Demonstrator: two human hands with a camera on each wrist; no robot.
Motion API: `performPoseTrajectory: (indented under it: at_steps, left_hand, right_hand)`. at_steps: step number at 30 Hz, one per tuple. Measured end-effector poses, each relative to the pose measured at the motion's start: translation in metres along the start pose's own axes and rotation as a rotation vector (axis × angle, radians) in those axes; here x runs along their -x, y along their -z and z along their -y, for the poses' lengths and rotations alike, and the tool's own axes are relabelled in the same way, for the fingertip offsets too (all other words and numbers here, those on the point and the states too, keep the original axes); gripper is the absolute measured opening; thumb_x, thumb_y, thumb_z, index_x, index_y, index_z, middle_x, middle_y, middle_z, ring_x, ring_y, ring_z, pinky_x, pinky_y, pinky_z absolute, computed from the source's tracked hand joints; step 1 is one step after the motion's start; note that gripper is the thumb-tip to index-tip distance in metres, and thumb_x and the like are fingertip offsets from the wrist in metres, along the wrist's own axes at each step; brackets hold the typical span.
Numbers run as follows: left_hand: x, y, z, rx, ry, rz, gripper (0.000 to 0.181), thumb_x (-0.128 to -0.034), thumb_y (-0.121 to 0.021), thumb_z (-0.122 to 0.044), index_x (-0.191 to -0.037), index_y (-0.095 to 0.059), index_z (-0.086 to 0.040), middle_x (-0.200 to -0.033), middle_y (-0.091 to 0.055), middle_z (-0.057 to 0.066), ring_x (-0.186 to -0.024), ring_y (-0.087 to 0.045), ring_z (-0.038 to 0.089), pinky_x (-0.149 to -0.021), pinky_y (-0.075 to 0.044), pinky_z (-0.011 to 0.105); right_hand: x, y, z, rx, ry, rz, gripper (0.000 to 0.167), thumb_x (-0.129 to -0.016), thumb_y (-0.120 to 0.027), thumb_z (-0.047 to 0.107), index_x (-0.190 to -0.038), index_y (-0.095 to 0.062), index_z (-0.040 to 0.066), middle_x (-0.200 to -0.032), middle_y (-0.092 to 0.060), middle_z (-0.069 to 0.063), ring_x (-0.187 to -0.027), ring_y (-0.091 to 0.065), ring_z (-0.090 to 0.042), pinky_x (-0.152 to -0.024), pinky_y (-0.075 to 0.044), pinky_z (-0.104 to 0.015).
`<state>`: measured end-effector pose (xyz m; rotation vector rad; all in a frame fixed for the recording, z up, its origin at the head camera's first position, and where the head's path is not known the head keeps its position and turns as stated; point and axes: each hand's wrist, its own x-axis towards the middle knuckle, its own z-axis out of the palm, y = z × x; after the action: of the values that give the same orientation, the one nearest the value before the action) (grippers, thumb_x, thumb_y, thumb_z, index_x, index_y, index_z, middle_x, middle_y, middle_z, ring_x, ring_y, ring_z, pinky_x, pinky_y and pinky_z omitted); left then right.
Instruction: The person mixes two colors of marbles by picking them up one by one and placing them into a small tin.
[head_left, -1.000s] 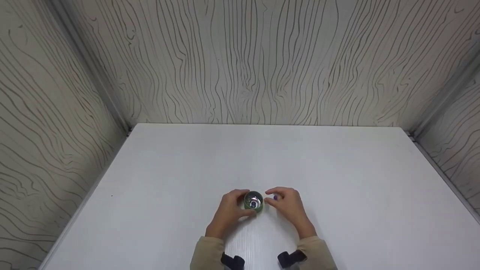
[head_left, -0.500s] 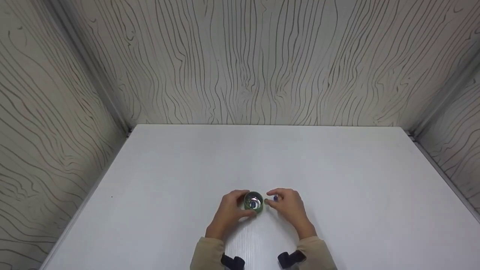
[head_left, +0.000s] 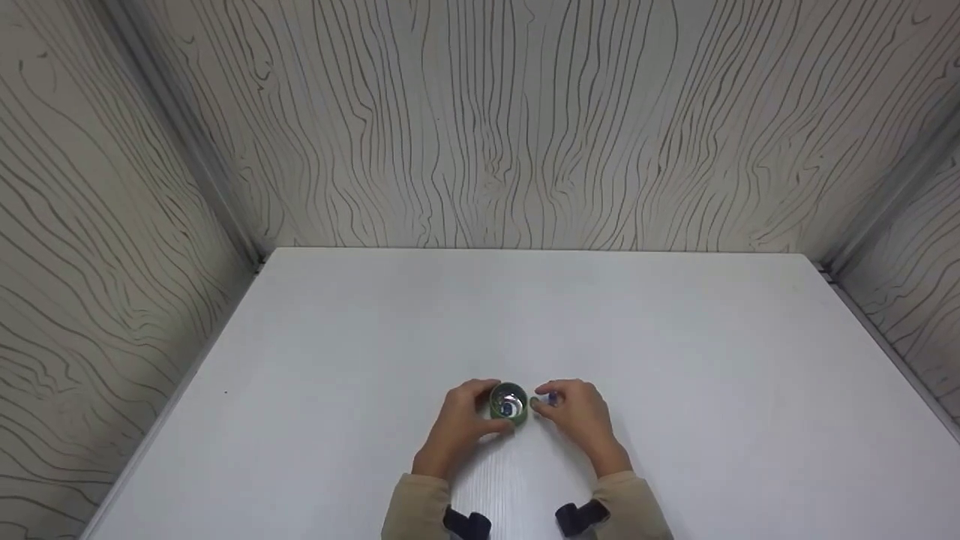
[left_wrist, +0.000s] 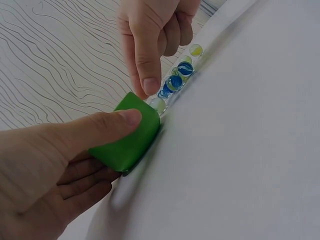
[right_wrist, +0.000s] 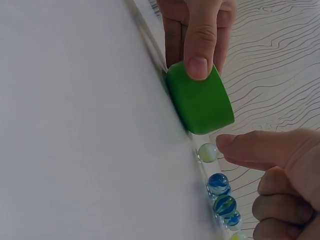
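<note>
A green cup (head_left: 508,403) stands near the table's front, with something blue and shiny visible inside. My left hand (head_left: 459,421) grips its side, the thumb lying across the green wall (left_wrist: 131,145) in the left wrist view. Just right of the cup is my right hand (head_left: 581,416), index finger and thumb extended with a small gap, other fingers curled. A pale marble (right_wrist: 207,153) sits by its fingertips, close to the cup. Blue marbles (right_wrist: 218,183) and yellow-green ones (left_wrist: 196,50) form a loose row under and beside the right hand, mostly hidden in the head view.
The white table (head_left: 525,315) stretches out beyond both hands. Wood-grain patterned panels (head_left: 487,127) rise behind it and on both sides. Each sleeved wrist carries a dark camera mount, on the left (head_left: 466,523) and on the right (head_left: 582,517).
My right hand has shifted very slightly away from the cup, and the gap between its thumb and index finger looks a bit narrower. The left hand and cup have hardly moved.
</note>
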<state>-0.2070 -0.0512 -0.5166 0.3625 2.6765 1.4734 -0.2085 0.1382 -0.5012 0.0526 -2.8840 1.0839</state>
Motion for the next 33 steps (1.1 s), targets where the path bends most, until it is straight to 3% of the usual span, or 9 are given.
performPoseTrajectory:
  at_steps: [6, 14, 24, 33]
  left_hand:
    - [0.0001, -0.0003, -0.0002, -0.014, -0.013, -0.003, 0.061, -0.0726, -0.083, -0.016, -0.126, -0.059, -0.001, -0.126, -0.065, 0.015, -0.123, -0.06, 0.032, -0.108, -0.049, 0.043]
    - [0.0, -0.0001, 0.0006, -0.008, -0.017, 0.002, 0.061, -0.0723, -0.083, -0.015, -0.126, -0.059, 0.001, -0.125, -0.064, 0.017, -0.123, -0.059, 0.033, -0.108, -0.048, 0.044]
    - [0.0009, 0.0019, 0.0005, 0.0, -0.031, 0.007, 0.063, -0.0727, -0.083, -0.016, -0.127, -0.057, 0.0, -0.125, -0.065, 0.015, -0.121, -0.061, 0.03, -0.107, -0.049, 0.039]
    - [-0.0005, 0.0014, 0.0022, 0.007, -0.059, 0.011, 0.062, -0.0717, -0.083, -0.015, -0.125, -0.058, 0.004, -0.123, -0.065, 0.017, -0.12, -0.061, 0.032, -0.106, -0.049, 0.042]
  right_hand:
    - [0.0012, -0.0018, 0.0018, 0.033, 0.023, -0.023, 0.016, -0.076, -0.077, 0.013, -0.092, -0.077, 0.012, -0.104, -0.075, -0.014, -0.096, -0.07, -0.03, -0.084, -0.058, -0.045]
    - [-0.0005, -0.0037, 0.0019, 0.069, 0.005, 0.0, 0.016, -0.078, -0.076, 0.012, -0.093, -0.077, 0.014, -0.108, -0.074, -0.013, -0.105, -0.068, -0.033, -0.092, -0.057, -0.047]
    - [-0.0021, -0.0067, -0.0023, 0.088, 0.048, -0.01, 0.016, -0.077, -0.076, 0.009, -0.092, -0.077, 0.013, -0.106, -0.075, -0.013, -0.102, -0.069, -0.032, -0.088, -0.058, -0.047]
    - [-0.0021, -0.0081, -0.0017, 0.085, 0.035, -0.014, 0.013, -0.077, -0.076, 0.01, -0.089, -0.077, 0.014, -0.097, -0.076, -0.009, -0.094, -0.07, -0.028, -0.08, -0.058, -0.044]
